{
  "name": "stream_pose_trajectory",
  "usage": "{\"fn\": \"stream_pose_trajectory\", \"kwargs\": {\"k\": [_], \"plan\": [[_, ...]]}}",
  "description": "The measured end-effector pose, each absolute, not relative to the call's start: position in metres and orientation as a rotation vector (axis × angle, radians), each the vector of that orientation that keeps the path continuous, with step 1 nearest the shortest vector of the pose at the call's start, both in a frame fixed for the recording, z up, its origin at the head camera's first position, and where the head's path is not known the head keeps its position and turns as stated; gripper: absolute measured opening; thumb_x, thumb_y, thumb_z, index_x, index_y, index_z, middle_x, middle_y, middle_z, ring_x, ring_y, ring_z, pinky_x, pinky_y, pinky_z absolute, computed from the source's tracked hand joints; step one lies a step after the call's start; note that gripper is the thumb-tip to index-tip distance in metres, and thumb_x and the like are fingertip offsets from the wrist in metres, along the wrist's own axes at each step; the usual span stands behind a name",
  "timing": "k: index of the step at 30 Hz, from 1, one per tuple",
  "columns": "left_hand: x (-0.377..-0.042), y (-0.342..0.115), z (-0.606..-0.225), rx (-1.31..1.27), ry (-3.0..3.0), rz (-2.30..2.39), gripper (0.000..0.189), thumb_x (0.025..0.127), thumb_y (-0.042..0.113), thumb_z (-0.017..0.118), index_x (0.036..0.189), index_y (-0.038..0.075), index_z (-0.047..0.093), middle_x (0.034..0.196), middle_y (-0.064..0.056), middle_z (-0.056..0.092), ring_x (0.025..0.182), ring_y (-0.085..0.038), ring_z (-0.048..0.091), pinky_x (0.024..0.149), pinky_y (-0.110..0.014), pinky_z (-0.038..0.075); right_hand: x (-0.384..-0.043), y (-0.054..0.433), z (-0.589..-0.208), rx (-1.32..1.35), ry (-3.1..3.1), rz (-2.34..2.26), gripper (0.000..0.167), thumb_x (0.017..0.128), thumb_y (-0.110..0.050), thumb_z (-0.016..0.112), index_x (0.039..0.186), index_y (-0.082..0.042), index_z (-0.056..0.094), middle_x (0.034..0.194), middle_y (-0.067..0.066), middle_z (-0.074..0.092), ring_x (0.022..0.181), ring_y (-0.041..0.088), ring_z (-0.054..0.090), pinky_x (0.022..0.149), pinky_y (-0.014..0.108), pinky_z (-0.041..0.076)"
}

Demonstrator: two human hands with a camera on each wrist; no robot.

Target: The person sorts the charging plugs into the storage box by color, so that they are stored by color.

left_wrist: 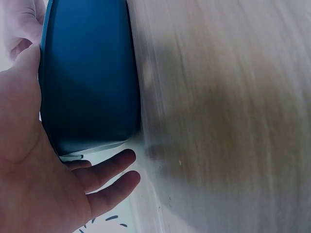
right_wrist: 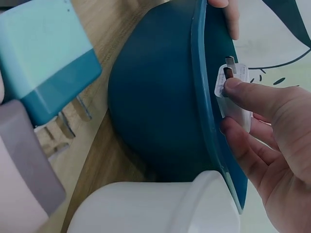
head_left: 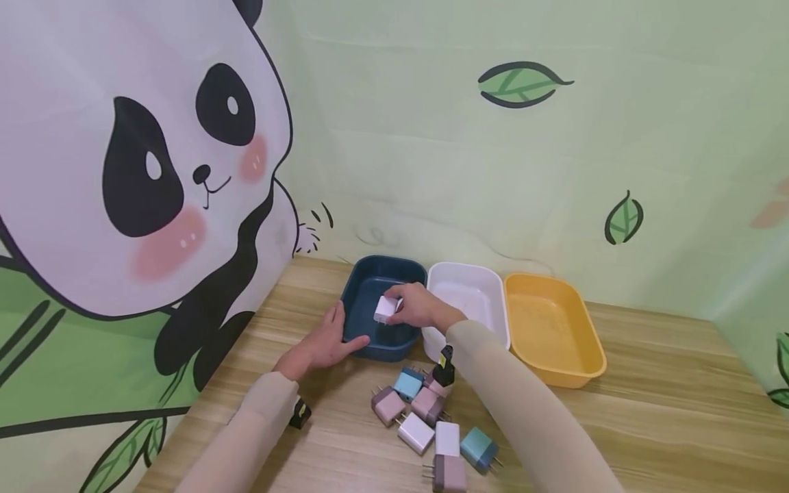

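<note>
Over the dark blue bin point(head_left: 385, 354), my right hand point(head_left: 418, 305) pinches a white charger plug point(head_left: 385, 309) between thumb and fingers. Its metal prongs show beside the thumb in the right wrist view, where the white plug point(right_wrist: 238, 109) overlaps the bin's rim. My left hand point(head_left: 323, 341) rests on the bin's near left corner, thumb along the front and fingers spread at the side. In the left wrist view, the left hand point(left_wrist: 73, 170) lies against the blue wall point(left_wrist: 92, 73) with its fingers extended.
A white bin point(head_left: 499, 301) and a yellow bin point(head_left: 582, 376) stand in a row to the right. In front lie several charger plugs, among them a light blue one point(head_left: 409, 383), a pink one point(head_left: 388, 405), a white one point(head_left: 416, 433) and a green one point(head_left: 479, 448).
</note>
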State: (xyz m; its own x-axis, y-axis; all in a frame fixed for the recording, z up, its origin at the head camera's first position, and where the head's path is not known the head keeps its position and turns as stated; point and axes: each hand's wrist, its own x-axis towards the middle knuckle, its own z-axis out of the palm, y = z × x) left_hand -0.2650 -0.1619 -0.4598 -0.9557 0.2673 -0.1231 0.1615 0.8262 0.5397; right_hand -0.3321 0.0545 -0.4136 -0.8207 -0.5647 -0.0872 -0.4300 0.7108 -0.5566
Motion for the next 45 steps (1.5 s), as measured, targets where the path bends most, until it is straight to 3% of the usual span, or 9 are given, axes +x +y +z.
{"fn": "stream_pose_trajectory", "kwargs": {"k": [7,16,27,36,45], "plan": [[-0.266,-0.157,-0.461,0.341,2.824,0.825,0.103,0.089,0.056,0.054,0.148,-0.006,-0.004,0.154,-0.026,0.001,0.137,-0.039,0.020,0.108,-0.051,0.025,-0.336,0.055,-0.416,-0.760,2.662,-0.861,0.052,0.085,-0.014,0.071,0.133,-0.003,0.053,0.121,0.016,0.059,0.093,0.019,0.065,0.078,0.026,0.053],[-0.266,-0.160,-0.459,0.336,2.813,0.843,0.105,0.088,0.057,0.055,0.147,-0.007,-0.005,0.153,-0.028,0.001,0.137,-0.041,0.019,0.108,-0.051,0.024,-0.330,0.061,-0.409,-0.841,2.653,-0.901,0.049,0.086,-0.010,0.069,0.131,0.000,0.052,0.132,0.018,0.053,0.106,0.026,0.062,0.082,0.029,0.052],[-0.267,-0.161,-0.463,0.357,2.817,0.852,0.102,0.091,0.051,0.055,0.146,-0.010,-0.005,0.152,-0.030,0.000,0.138,-0.042,0.014,0.109,-0.051,0.021,-0.299,0.110,-0.388,-0.966,2.685,-0.806,0.046,0.086,-0.012,0.070,0.127,0.001,0.055,0.124,0.014,0.059,0.103,0.025,0.062,0.083,0.030,0.051],[-0.267,-0.162,-0.461,0.349,2.821,0.822,0.103,0.091,0.054,0.053,0.146,-0.009,-0.007,0.152,-0.030,-0.001,0.138,-0.043,0.016,0.108,-0.052,0.022,-0.263,0.141,-0.382,-1.114,2.692,-0.730,0.042,0.086,-0.015,0.070,0.123,0.002,0.058,0.117,0.017,0.062,0.101,0.026,0.060,0.085,0.039,0.051],[-0.265,-0.159,-0.461,0.361,2.819,0.809,0.103,0.091,0.056,0.052,0.145,-0.010,-0.006,0.152,-0.031,0.000,0.138,-0.043,0.015,0.108,-0.053,0.022,-0.225,0.161,-0.390,-1.119,2.663,-0.693,0.033,0.087,-0.019,0.069,0.115,-0.005,0.063,0.105,0.005,0.066,0.096,0.018,0.059,0.084,0.038,0.051]]}}
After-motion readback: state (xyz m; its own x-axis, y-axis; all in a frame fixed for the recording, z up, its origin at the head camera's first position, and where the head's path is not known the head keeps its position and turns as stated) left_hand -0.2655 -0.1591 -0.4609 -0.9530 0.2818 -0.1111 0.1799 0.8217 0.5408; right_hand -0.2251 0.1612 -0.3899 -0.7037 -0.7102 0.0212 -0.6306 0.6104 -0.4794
